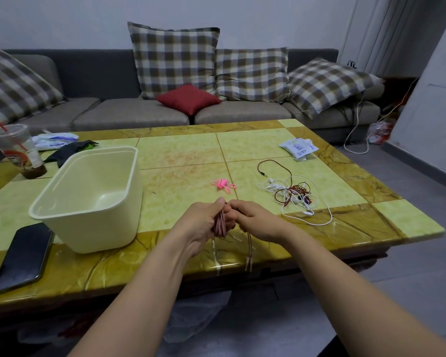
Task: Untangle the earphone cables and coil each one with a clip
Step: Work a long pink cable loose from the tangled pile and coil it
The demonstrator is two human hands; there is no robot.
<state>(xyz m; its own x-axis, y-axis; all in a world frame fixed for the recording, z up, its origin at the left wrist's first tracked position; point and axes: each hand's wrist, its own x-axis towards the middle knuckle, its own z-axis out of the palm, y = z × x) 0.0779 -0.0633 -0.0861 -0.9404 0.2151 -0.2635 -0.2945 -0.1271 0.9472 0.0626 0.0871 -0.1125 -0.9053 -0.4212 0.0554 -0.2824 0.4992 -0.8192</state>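
My left hand [204,220] grips a folded bundle of dusty-pink earphone cable [220,226] above the table's front edge. My right hand [252,221] pinches the same cable at the bundle's top, and two loose ends [249,253] hang down below it. A pile of pink clips [223,184] lies on the table just beyond my hands. To the right sits a tangle of white and dark-red earphone cables [296,197], with one dark-red plug end [262,173] stretched out toward the back.
A cream plastic bin [88,220] stands at the left, with a black phone [23,256] in front of it. A plastic cup with a straw [18,153], a dark cloth and a white packet lie at the back left; another white packet [298,148] lies back right. A sofa stands behind the table.
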